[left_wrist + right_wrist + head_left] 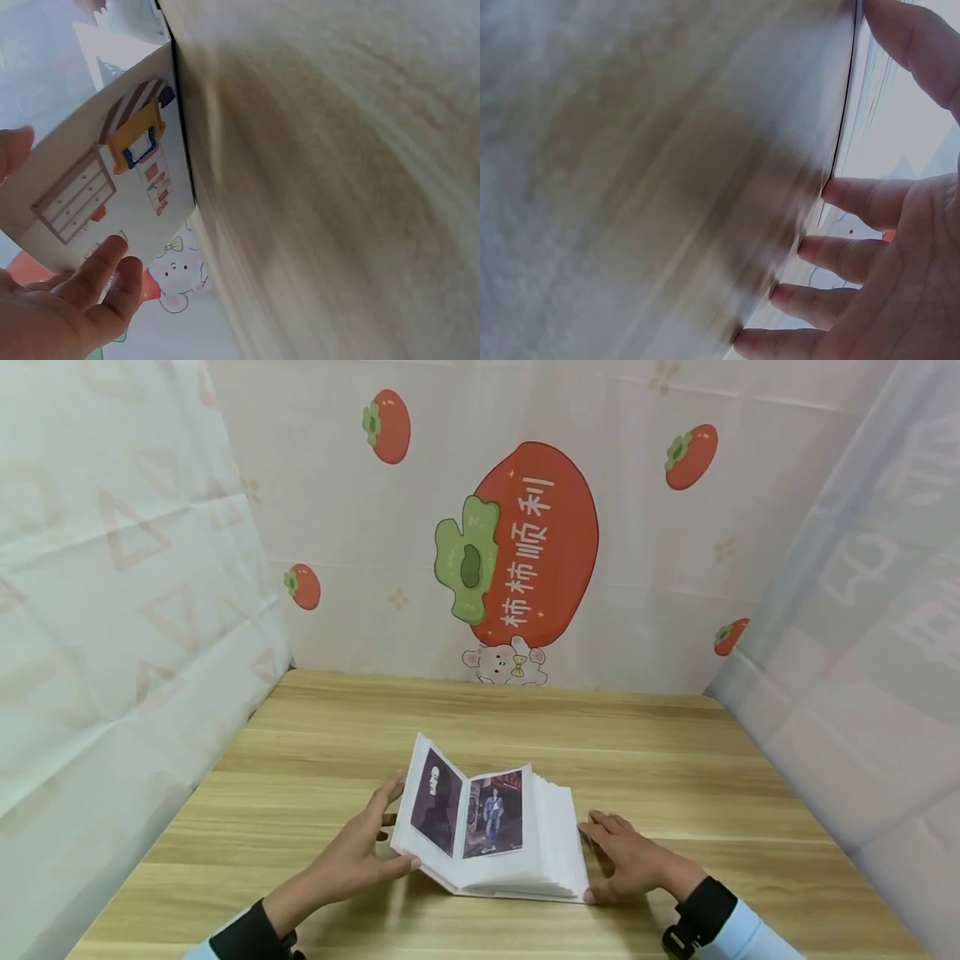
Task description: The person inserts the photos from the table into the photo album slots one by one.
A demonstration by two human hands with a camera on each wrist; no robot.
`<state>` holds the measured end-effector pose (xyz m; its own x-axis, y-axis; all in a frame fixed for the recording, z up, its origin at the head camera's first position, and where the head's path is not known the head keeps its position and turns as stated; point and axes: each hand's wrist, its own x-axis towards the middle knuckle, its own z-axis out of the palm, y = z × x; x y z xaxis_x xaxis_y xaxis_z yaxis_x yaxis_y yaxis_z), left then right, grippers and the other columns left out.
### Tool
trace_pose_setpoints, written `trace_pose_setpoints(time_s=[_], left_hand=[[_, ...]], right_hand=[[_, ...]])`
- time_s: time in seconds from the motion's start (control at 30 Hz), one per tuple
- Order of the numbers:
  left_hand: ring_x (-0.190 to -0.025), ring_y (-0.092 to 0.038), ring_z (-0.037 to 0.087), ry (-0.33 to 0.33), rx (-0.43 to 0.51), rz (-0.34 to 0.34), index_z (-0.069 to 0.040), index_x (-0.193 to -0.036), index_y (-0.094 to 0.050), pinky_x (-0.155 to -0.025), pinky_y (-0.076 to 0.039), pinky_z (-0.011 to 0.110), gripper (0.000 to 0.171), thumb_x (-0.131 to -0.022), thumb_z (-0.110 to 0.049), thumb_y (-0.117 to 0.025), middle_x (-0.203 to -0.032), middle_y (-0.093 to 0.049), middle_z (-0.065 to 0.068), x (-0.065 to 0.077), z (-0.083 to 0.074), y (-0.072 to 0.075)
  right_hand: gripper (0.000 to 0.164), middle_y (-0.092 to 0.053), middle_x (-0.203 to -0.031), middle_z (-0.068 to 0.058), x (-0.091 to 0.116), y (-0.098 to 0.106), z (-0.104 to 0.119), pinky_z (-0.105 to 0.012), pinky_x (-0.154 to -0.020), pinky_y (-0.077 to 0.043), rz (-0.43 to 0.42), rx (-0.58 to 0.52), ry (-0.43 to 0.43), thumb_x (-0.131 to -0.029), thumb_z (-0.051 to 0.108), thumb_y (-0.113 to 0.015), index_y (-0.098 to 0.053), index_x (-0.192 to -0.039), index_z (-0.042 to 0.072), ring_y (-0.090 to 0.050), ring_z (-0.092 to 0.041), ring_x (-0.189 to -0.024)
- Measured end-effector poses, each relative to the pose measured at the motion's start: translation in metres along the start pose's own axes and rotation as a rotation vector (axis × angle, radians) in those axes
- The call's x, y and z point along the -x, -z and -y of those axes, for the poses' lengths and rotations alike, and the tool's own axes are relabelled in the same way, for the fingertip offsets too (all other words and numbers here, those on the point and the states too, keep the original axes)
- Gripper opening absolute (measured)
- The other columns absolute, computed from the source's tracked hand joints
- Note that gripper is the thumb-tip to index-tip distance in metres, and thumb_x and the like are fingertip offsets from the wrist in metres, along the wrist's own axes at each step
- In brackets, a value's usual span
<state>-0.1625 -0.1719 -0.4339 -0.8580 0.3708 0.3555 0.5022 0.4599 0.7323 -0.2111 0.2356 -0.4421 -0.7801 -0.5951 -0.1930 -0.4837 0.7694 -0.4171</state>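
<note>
A small photo album lies spread on the wooden table, its left cover tilted up. A dark purple photo shows on the left page, and a photo of a standing person on the right one. My left hand holds the raised cover, thumb at the lower edge and fingers at its outer side. In the left wrist view, the cover's outside bears a printed shop awning and drawers. My right hand rests at the album's right edge, its straight fingertips touching the tabletop.
The wood-grain table runs back to a white cloth backdrop printed with red persimmons. Cloth walls hang along the left and the right sides.
</note>
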Motion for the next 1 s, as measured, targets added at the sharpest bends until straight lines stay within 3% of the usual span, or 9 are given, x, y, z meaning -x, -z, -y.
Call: trace_pose_setpoints(time_s=[0.33, 0.43, 0.6, 0.7, 0.8, 1.0], left_hand=[[-0.106, -0.054, 0.03, -0.019, 0.02, -0.019, -0.005, -0.142, -0.03, -0.077, -0.046, 0.042, 0.093, -0.069, -0.03, -0.082, -0.136, -0.043, 0.016, -0.004, 0.002, -0.004], [-0.106, -0.054, 0.027, -0.066, -0.009, -0.026, -0.007, -0.143, -0.029, -0.078, -0.047, 0.043, 0.097, -0.067, -0.03, -0.083, -0.138, -0.043, 0.013, -0.007, 0.002, -0.009], [-0.11, -0.054, 0.025, -0.205, -0.091, -0.032, -0.006, -0.147, -0.019, -0.085, -0.045, 0.046, 0.101, -0.07, -0.025, -0.081, -0.14, -0.04, 0.015, -0.016, 0.003, -0.023], [-0.108, -0.055, 0.026, -0.243, -0.104, -0.018, -0.007, -0.148, -0.011, -0.086, -0.045, 0.045, 0.102, -0.073, -0.023, -0.078, -0.139, -0.04, 0.019, -0.019, 0.0, -0.03], [-0.107, -0.056, 0.025, -0.219, -0.088, 0.026, -0.009, -0.148, -0.01, -0.085, -0.046, 0.042, 0.099, -0.076, -0.025, -0.076, -0.138, -0.041, 0.018, -0.021, -0.004, -0.036], [-0.101, -0.059, 0.028, -0.153, -0.06, 0.145, -0.004, -0.143, -0.024, -0.082, -0.048, 0.037, 0.081, -0.082, -0.03, -0.071, -0.132, -0.047, 0.019, -0.026, -0.014, -0.044]], right_hand=[[0.095, -0.022, -0.143, -0.03, 0.0, 0.001, -0.003, -0.065, -0.093, -0.025, 0.018, -0.004, 0.012, -0.071, 0.053, -0.073, -0.036, -0.139, -0.002, -0.019, -0.052, -0.128], [0.095, -0.022, -0.143, -0.03, 0.0, 0.001, -0.003, -0.064, -0.093, -0.025, 0.017, -0.003, 0.014, -0.071, 0.053, -0.073, -0.036, -0.139, -0.002, -0.019, -0.051, -0.128], [0.095, -0.022, -0.143, -0.03, 0.0, 0.002, -0.004, -0.064, -0.093, -0.025, 0.008, -0.003, 0.018, -0.071, 0.052, -0.074, -0.036, -0.138, -0.003, -0.019, -0.049, -0.128], [0.095, -0.022, -0.143, -0.03, 0.0, 0.002, -0.004, -0.064, -0.094, -0.025, 0.007, -0.004, 0.018, -0.071, 0.052, -0.074, -0.036, -0.138, -0.003, -0.019, -0.05, -0.128], [0.095, -0.022, -0.143, -0.03, 0.0, 0.001, -0.004, -0.064, -0.094, -0.025, 0.007, -0.005, 0.015, -0.071, 0.052, -0.074, -0.036, -0.138, -0.003, -0.019, -0.05, -0.128], [0.094, -0.022, -0.143, -0.03, 0.0, 0.001, -0.005, -0.065, -0.093, -0.025, 0.013, -0.009, 0.021, -0.071, 0.052, -0.073, -0.036, -0.138, -0.003, -0.019, -0.051, -0.128]])
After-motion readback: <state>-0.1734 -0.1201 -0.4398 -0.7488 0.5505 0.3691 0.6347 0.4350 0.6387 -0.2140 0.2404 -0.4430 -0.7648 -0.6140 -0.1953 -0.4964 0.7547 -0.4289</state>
